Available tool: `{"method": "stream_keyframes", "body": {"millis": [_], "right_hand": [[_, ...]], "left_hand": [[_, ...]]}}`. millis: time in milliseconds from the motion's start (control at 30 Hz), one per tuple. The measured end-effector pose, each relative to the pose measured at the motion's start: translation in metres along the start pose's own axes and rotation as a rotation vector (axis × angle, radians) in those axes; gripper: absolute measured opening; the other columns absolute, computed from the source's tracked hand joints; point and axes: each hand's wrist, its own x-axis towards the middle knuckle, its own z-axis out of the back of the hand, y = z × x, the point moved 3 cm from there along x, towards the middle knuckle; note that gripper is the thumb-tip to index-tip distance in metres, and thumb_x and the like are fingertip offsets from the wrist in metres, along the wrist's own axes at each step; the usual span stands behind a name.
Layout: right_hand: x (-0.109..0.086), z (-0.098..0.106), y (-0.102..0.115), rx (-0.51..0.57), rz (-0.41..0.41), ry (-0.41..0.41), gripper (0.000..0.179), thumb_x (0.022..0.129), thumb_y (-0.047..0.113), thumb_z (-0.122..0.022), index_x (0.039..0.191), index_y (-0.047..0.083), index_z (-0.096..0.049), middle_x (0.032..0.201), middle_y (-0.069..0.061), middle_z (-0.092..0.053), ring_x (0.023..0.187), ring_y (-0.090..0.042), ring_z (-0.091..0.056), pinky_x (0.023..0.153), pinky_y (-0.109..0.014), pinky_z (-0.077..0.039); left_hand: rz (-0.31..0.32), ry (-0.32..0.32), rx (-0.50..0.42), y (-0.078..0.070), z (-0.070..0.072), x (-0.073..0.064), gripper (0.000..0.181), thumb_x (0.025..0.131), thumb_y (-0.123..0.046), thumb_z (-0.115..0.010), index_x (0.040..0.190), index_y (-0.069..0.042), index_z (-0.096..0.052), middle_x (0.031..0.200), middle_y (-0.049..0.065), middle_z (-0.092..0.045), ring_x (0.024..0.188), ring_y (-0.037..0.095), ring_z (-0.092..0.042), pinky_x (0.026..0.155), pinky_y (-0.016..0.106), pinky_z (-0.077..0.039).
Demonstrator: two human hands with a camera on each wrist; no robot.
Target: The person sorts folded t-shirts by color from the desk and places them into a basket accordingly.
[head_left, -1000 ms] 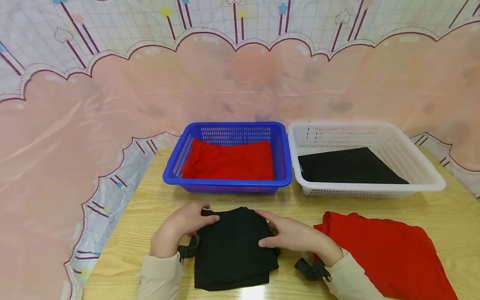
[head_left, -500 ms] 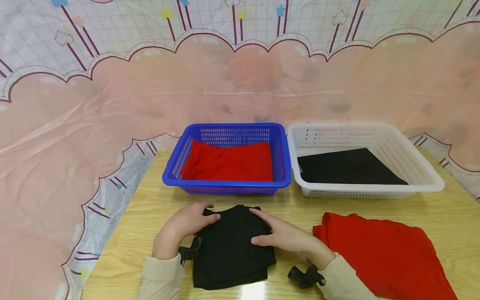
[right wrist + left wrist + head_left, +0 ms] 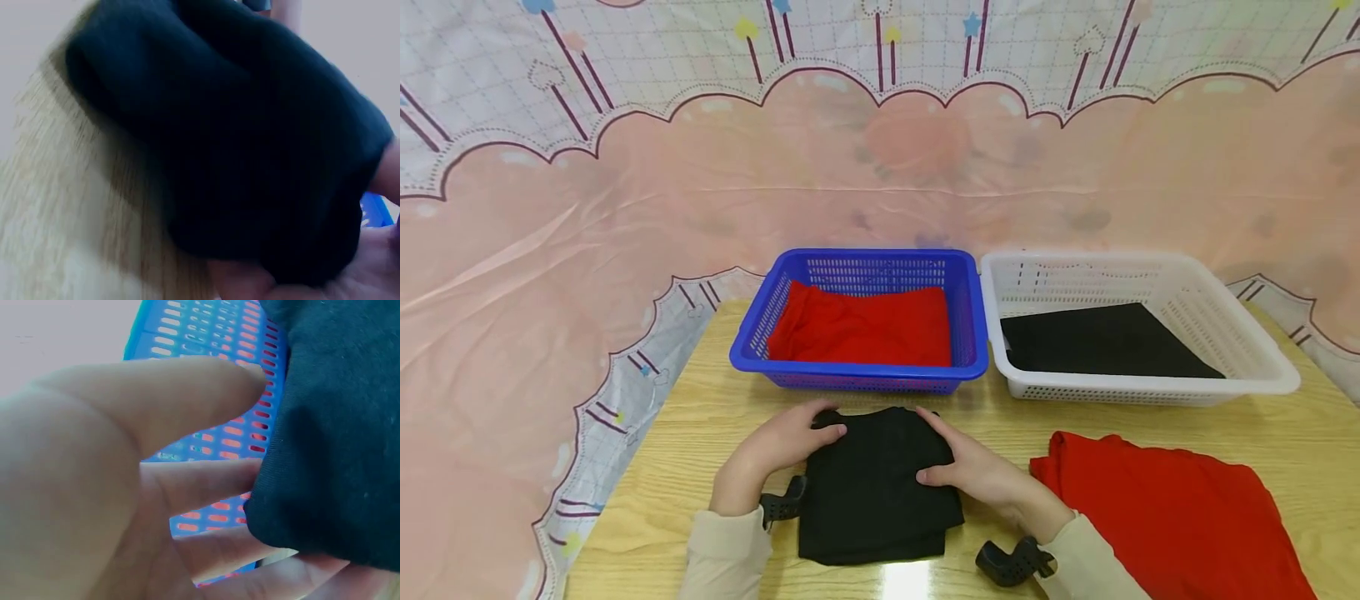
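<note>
Head view: I see the left hand (image 3: 778, 442) and right hand (image 3: 977, 468) grasping a folded black cloth (image 3: 880, 496) by its sides, over the counter (image 3: 647, 508), just in front of a blue basket (image 3: 859, 367) holding a red cloth (image 3: 865, 327). A white basket (image 3: 1157, 387) beside it holds another black cloth (image 3: 1105, 343); another red cloth (image 3: 1172, 517) lies to the right.

Left wrist view: fingers (image 3: 203, 484) reach under the black cloth's edge.

Right wrist view: I see fingers (image 3: 240, 281) gripping the blurred black cloth at its edge.
</note>
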Motion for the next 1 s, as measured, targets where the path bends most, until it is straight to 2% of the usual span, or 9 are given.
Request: {"method": "stream_keyframes", "body": {"millis": [167,333,433,567,633,733,833,867,1000], "right_hand": [[-0.0001,0.0053,-0.0017,-0.067,-0.024,-0.11,0.087,0.078,0.021,-0.068,0.144,0.02,-0.013,0.146,-0.01,-0.015,0.131,-0.029,-0.016,0.104,-0.052,-0.012],[-0.0003,0.0056,-0.0015,-0.08,-0.03,-0.114,0.087,0.078,0.022,-0.068,0.144,0.017,-0.012,0.146,-0.01,-0.013,0.132,-0.029,-0.012,0.104,-0.052,-0.009],[0.0003,0.0049,-0.003,-0.08,-0.029,-0.11,0.086,0.078,0.022,-0.068,0.144,0.017,-0.013,0.147,-0.009,-0.013,0.132,-0.029,-0.011,0.104,-0.053,-0.009],[0.0017,0.0046,-0.0057,-0.072,-0.027,-0.11,0.085,0.078,0.023,-0.068,0.144,0.018,-0.014,0.146,-0.008,-0.013,0.132,-0.028,-0.011,0.104,-0.053,-0.008],[0.0022,0.0043,-0.0072,-0.059,-0.027,-0.103,0.085,0.079,0.024,-0.067,0.144,0.018,-0.013,0.146,-0.008,-0.014,0.132,-0.028,-0.012,0.104,-0.053,-0.009],[0.0027,0.0037,-0.0087,-0.041,-0.026,-0.087,0.085,0.079,0.025,-0.067,0.144,0.02,-0.013,0.146,-0.008,-0.014,0.132,-0.028,-0.014,0.104,-0.052,-0.01],[0.0032,0.0029,-0.0089,-0.01,-0.012,-0.061,0.083,0.08,0.025,-0.066,0.144,0.022,-0.013,0.145,-0.007,-0.017,0.131,-0.028,-0.017,0.104,-0.051,-0.012],[0.0034,0.0027,-0.0089,0.001,-0.006,-0.054,0.082,0.08,0.025,-0.065,0.144,0.023,-0.014,0.145,-0.006,-0.017,0.131,-0.028,-0.018,0.104,-0.05,-0.013],[0.0036,0.0019,-0.0086,0.074,0.011,-0.02,0.079,0.082,0.023,-0.063,0.144,0.025,-0.013,0.145,-0.006,-0.018,0.129,-0.027,-0.023,0.103,-0.047,-0.02]], "left_hand": [[0.012,-0.013,0.021,0.0019,0.0,0.0007,0.047,0.086,-0.033,-0.056,0.125,-0.007,-0.051,0.122,0.011,-0.053,0.113,0.03,-0.047,0.095,0.046,-0.033],[0.073,-0.024,0.078,0.0051,0.0008,-0.0004,0.049,0.086,-0.035,-0.055,0.125,-0.007,-0.05,0.118,0.012,-0.055,0.106,0.03,-0.051,0.091,0.047,-0.037],[0.115,-0.01,0.077,0.0078,0.0009,-0.0019,0.05,0.087,-0.036,-0.054,0.127,-0.007,-0.047,0.092,0.012,-0.062,0.08,0.026,-0.06,0.085,0.045,-0.041],[0.118,0.013,0.044,0.009,0.0007,-0.0032,0.053,0.087,-0.036,-0.055,0.13,-0.008,-0.044,0.07,0.007,-0.057,0.051,0.018,-0.054,0.08,0.041,-0.043],[0.102,0.015,0.037,0.0085,0.0012,-0.0038,0.057,0.085,-0.036,-0.057,0.133,-0.008,-0.042,0.083,0.008,-0.059,0.052,0.017,-0.054,0.078,0.041,-0.044],[0.063,0.016,0.021,0.0066,0.0021,-0.0044,0.064,0.084,-0.037,-0.059,0.137,-0.01,-0.036,0.111,0.012,-0.057,0.08,0.025,-0.061,0.086,0.045,-0.041],[0.026,0.028,-0.003,0.0051,0.0019,-0.0039,0.066,0.084,-0.037,-0.059,0.139,-0.012,-0.032,0.13,0.013,-0.045,0.11,0.028,-0.049,0.094,0.047,-0.035],[0.028,0.043,-0.02,0.0048,0.0012,-0.0038,0.066,0.084,-0.038,-0.059,0.139,-0.014,-0.032,0.132,0.013,-0.043,0.114,0.028,-0.046,0.092,0.045,-0.037],[0.051,0.122,-0.108,0.0035,-0.0016,-0.0053,0.062,0.083,-0.037,-0.06,0.137,-0.018,-0.037,0.131,0.011,-0.044,0.098,0.022,-0.055,0.069,0.034,-0.05]]}}
